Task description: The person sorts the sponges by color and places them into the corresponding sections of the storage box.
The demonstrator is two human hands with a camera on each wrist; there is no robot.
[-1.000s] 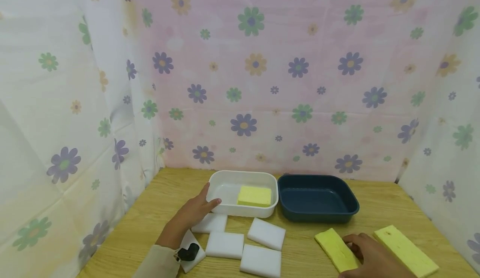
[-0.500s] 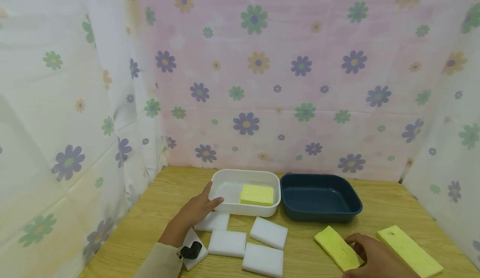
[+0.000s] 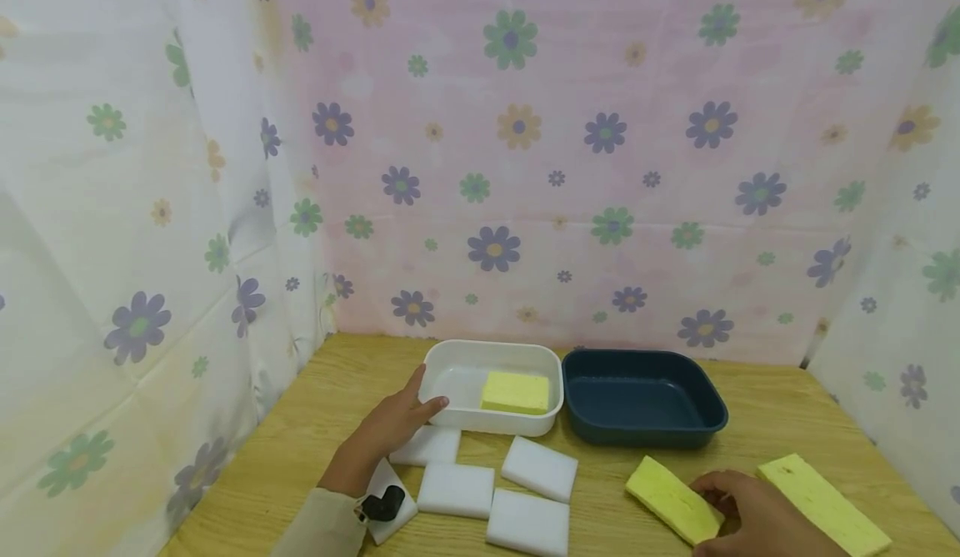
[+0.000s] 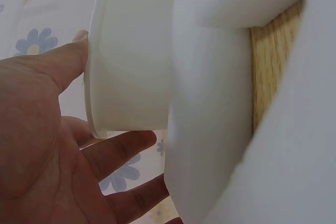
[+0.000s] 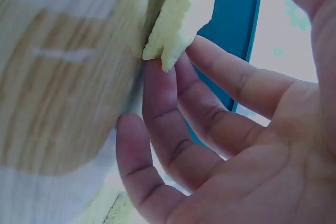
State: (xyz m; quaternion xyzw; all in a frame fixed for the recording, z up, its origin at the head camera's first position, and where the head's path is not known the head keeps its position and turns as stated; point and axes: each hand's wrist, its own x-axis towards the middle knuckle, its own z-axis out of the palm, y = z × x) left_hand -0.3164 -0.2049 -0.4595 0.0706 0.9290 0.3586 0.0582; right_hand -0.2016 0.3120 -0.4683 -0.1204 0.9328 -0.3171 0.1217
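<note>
My left hand [image 3: 393, 419] rests at the left corner of a white plastic basin [image 3: 491, 422]. Its thumb touches the front rim, and the fingers lie fairly straight along the outer side in the left wrist view. A yellow sponge [image 3: 515, 393] lies inside this basin. On the right, a yellow rectangular sponge [image 3: 667, 499] is held between the thumb and fingers of my right hand [image 3: 757, 519]. Fingertips [image 5: 160, 80] touch that sponge's end, low over the table; the thumb tip is out of the right wrist view.
A dark blue basin [image 3: 637, 439] stands beside the white one. Several white sponges [image 3: 456, 490] lie in front of the white basin and under the left wrist. Another yellow sponge [image 3: 821, 503] lies right of my right hand. Flowered cloth [image 3: 525, 207] encloses the wooden table [image 3: 360, 365].
The yellow sponge at my right hand has turned, its near end swinging to the right and its far end to the left. My left hand stays at the white basin.
</note>
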